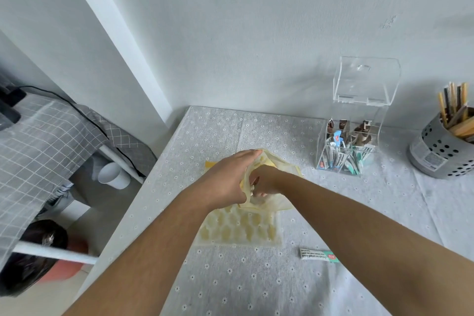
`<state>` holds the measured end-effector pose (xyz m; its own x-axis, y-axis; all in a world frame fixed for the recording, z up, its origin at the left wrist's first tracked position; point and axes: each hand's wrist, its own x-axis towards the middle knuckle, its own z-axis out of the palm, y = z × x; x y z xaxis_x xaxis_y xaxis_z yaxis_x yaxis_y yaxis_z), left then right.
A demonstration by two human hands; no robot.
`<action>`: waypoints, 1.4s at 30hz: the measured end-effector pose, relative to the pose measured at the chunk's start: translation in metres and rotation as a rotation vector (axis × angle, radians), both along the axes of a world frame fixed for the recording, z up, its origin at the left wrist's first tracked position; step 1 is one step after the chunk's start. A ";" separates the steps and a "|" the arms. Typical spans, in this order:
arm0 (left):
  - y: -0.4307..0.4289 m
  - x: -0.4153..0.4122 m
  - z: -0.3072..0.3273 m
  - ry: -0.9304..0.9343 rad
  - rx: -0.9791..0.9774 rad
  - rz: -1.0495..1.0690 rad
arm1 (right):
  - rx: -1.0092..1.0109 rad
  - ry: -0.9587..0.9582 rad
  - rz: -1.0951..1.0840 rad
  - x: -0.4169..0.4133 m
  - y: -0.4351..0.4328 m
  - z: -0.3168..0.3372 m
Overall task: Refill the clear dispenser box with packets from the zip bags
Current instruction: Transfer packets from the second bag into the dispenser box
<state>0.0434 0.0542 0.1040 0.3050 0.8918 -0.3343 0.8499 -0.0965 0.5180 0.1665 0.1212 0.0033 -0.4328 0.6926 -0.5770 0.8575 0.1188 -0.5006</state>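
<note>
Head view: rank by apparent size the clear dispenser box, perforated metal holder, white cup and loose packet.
1. clear dispenser box
2. perforated metal holder, cut off by the frame edge
3. white cup
4. loose packet, longer but thinner; these two are close

The clear dispenser box (359, 123) stands upright at the far right of the table, against the wall, with its hinged lid (366, 82) flipped up and open. Stick packets (341, 156) in white, teal, blue and brown stand and lean inside it, filling the lower part. Left of the box, mid-table, the raised zip bag (279, 164), translucent and yellowish, is gripped at its mouth by the left hand (225, 177), while the right hand (264, 182) reaches inside. The flat zip bag (238, 228), with a yellow pattern, lies just nearer, partly under the raised one. One loose packet (319, 255), white with a teal end, lies flat to its near right.
</note>
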 end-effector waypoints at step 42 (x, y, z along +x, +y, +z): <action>0.011 0.037 0.018 0.166 0.075 -0.048 | 0.488 0.115 -0.378 0.185 0.001 0.154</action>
